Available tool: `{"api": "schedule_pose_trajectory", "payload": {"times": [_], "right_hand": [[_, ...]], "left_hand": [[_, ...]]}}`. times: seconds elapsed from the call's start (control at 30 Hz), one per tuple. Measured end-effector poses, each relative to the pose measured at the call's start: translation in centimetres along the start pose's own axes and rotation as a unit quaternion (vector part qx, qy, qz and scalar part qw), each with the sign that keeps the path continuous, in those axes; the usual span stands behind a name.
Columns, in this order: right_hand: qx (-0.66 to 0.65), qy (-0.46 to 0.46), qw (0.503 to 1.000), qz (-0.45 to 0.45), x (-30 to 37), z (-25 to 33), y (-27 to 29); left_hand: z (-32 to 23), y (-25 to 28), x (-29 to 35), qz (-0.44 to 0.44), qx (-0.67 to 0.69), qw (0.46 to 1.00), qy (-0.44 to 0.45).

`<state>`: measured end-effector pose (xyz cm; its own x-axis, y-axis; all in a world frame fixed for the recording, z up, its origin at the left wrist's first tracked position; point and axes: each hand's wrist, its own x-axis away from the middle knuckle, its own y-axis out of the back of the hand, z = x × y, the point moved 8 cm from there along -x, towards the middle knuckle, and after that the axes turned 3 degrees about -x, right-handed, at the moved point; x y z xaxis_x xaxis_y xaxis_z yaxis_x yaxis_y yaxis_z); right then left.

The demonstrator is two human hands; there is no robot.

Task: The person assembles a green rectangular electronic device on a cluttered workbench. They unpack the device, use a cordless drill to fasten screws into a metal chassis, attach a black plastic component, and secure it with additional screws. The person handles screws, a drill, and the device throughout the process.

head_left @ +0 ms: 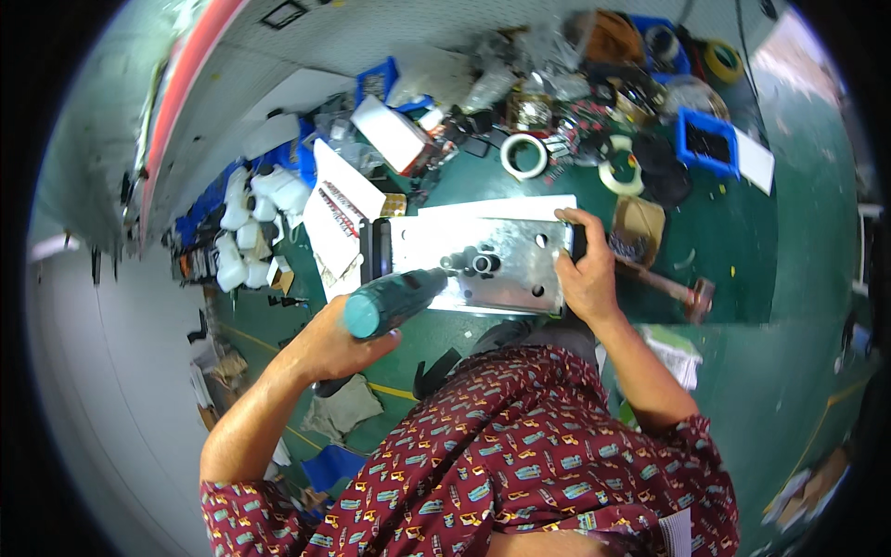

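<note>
My left hand is wrapped round a teal cordless drill. The drill's nose points right, over a shiny metal plate with several round holes. A dark ring-shaped part sits near the plate's middle, close to the drill's tip; I cannot tell whether the tip touches it. Black end pieces border the plate at left and right. My right hand grips the right end piece, thumb on top and fingers over the far edge. A white sheet or board lies behind the plate.
A hammer lies right of my right hand, by a small tray of screws. Tape rolls, a blue bin and plastic bags crowd the back of the green table. White bottles stand at left.
</note>
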<state>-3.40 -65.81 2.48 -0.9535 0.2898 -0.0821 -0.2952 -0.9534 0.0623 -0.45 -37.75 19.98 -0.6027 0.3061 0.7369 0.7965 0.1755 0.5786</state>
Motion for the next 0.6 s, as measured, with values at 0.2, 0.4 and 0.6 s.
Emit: {"api": "schedule_pose_trajectory", "payload": {"times": [0.2,0.4,0.6], "right_hand": [[-0.012,-0.039,0.999,0.023,0.1,-0.4,-0.5],[0.000,-0.046,0.999,0.026,0.2,-1.1,-0.4],[0.027,-0.054,0.998,0.030,0.0,-1.5,0.1]], "left_hand": [[1.1,-1.4,0.0,-0.046,0.021,0.998,-0.026],[3.1,-2.6,2.0,-0.021,0.179,0.982,0.046],[5.5,6.8,9.9,-0.376,0.216,0.894,-0.114]]}}
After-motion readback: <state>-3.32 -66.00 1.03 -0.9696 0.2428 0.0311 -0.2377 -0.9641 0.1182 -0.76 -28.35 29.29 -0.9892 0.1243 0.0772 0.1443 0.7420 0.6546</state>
